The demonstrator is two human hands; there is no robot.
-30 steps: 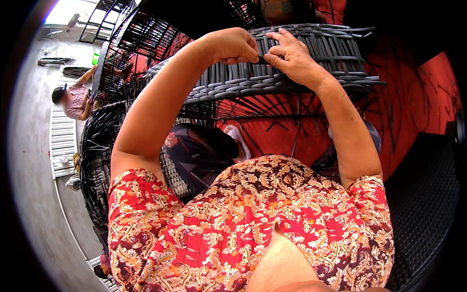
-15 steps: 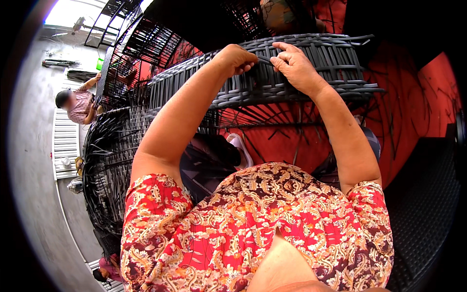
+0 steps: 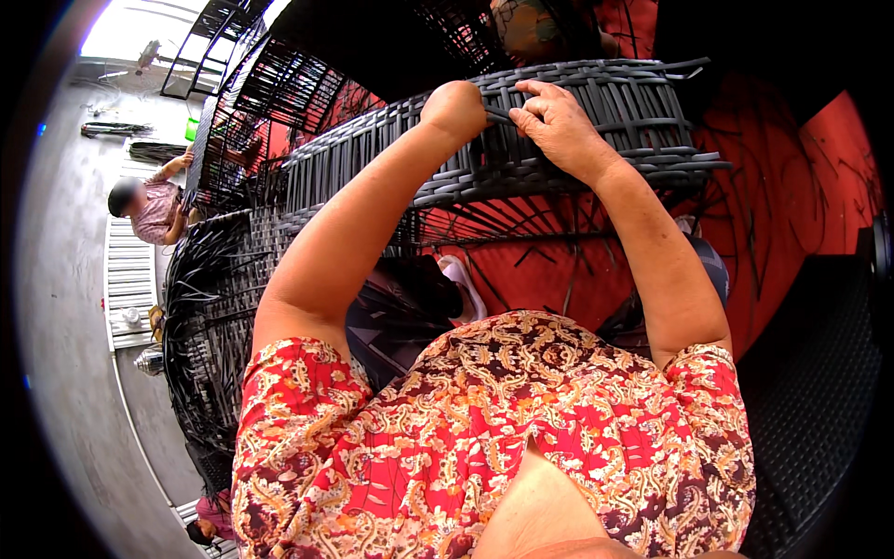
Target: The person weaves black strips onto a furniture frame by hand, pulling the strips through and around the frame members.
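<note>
The woven panel looks mostly filled, but loose ends stick out. The right hand touches it, half spread; what the curled left hand holds, I cannot tell.

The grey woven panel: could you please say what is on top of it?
Over the grey woven panel are the left hand and right hand, with a dark strand between them. The part beneath them is covered; whether the left hand grips the strand is hidden.

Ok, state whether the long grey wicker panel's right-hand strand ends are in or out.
Out: grey strand ends jut past the wicker panel at right.
</note>
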